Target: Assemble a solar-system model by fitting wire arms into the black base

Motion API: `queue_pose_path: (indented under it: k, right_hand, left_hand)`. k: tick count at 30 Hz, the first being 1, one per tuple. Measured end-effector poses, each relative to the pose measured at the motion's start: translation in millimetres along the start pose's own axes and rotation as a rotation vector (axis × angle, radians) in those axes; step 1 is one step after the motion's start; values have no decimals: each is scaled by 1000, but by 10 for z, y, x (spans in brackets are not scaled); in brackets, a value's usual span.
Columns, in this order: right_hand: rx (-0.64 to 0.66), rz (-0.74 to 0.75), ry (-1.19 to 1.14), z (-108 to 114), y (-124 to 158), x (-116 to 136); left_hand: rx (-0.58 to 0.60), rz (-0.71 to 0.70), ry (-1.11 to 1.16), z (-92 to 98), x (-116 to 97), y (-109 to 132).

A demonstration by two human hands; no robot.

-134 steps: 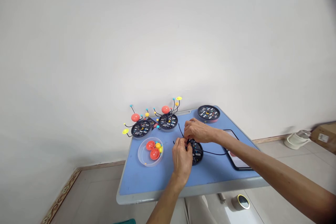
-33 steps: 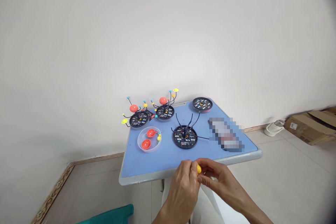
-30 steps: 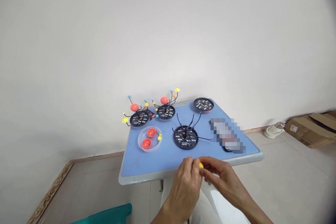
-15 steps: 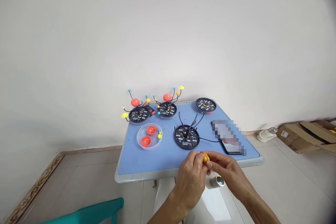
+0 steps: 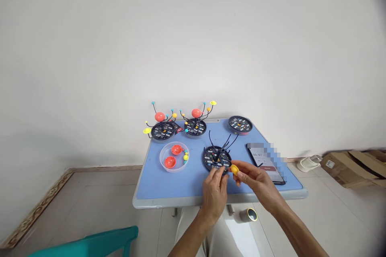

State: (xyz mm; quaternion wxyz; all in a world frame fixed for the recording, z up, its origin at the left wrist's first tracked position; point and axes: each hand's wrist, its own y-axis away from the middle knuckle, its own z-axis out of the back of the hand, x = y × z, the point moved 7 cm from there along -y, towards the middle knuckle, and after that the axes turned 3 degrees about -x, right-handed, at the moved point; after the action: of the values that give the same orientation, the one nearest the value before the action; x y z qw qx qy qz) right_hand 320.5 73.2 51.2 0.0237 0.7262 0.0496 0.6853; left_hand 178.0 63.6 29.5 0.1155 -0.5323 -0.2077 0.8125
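Observation:
Pinched between the thumb and fingers of my right hand [image 5: 256,182] is a yellow ringed planet piece [image 5: 235,169]. It is held just right of a round black model base [image 5: 211,161] with several curved black arms [image 5: 224,144] rising from its centre. My left hand [image 5: 214,194] grips the front rim of this base, with its thumb low on the right side. To the left, a clear round tray [image 5: 163,164] holds two red half-spheres [image 5: 170,162] and several small coloured balls [image 5: 186,157].
Two assembled solar system models [image 5: 163,131] [image 5: 195,127] stand at the back left. Another round black base [image 5: 240,124] sits at the back right. A phone [image 5: 269,168] lies at the right of the blue table [image 5: 183,184]. A teal stool [image 5: 87,245] is at lower left.
My hands have moved apart and up toward the black base. The left hand has let go of the yellow piece and taken the base's rim; the right hand keeps the piece.

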Motion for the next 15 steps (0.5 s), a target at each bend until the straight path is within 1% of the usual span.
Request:
queue_pose_path:
  k: [5,10,15]
  right_hand:
    - [51,21,100,-77,-71,75]
    - [58,10,185,-119,-89,138]
    - [66,32,274,-138,-114,175]
  left_hand:
    - [20,-30,62,-12,-23,-35]
    - [26,-38,87,-17,-24,-40]
    - [69,-45,94,-29,-41,-33]
